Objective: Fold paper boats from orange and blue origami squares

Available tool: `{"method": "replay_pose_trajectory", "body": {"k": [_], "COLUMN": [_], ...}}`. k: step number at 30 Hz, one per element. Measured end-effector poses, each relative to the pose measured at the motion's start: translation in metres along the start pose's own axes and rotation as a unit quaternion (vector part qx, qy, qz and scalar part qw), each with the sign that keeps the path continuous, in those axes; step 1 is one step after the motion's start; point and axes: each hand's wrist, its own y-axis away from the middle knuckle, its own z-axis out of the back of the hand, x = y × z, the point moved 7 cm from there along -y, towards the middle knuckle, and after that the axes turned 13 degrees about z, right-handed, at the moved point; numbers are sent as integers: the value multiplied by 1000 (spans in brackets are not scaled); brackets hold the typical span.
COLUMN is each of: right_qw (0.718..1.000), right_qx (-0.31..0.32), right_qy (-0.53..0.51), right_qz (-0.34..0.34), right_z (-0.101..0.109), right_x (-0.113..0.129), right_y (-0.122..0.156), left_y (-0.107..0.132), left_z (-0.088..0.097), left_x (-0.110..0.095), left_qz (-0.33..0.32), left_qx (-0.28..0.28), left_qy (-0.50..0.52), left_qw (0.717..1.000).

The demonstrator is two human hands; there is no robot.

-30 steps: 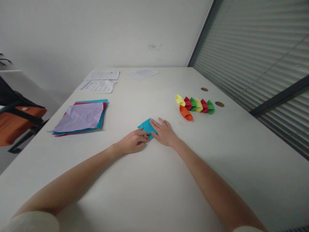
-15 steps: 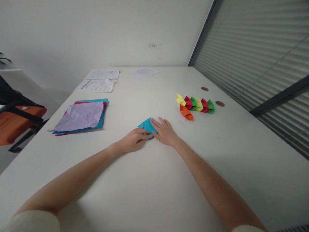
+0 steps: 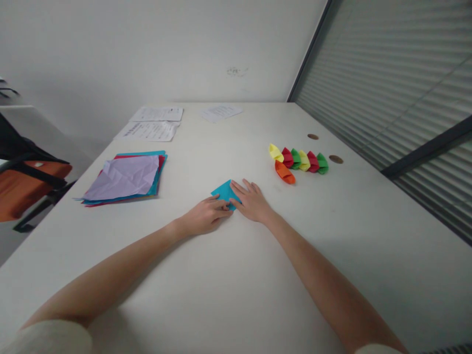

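A small folded sheet of blue origami paper lies on the white table between my hands, its top corner pointing away from me. My left hand is at its near left edge, with curled fingers gripping the lower part of the paper. My right hand rests on the paper's right side, fingers stretched out and spread, the thumb pointing at the left fingertips. Fingers of both hands cover the paper's lower corner.
At the left lies a stack of coloured paper topped by a crumpled purple sheet. Right of my hands sit several folded paper pieces, with an orange one in front. Printed sheets lie farther back; an orange chair stands left.
My left fingers have shifted slightly down at the paper's near edge, and the lower corner now looks pressed or folded in. My right hand has stayed almost in place.
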Motion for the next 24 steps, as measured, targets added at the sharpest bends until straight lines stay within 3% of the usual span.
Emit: {"method": "replay_pose_trajectory", "body": {"k": [19, 24], "right_qw": [1000, 1000], "right_qx": [0, 0], "right_qy": [11, 7], "right_qz": [-9, -7], "right_z": [1, 1], "right_x": [1, 0], "right_y": [0, 0], "left_y": [0, -3], "left_z": [2, 5], "left_x": [1, 12], "left_qz": [10, 58], "left_qx": [6, -14], "left_qy": [64, 128], "left_qw": [998, 990]}}
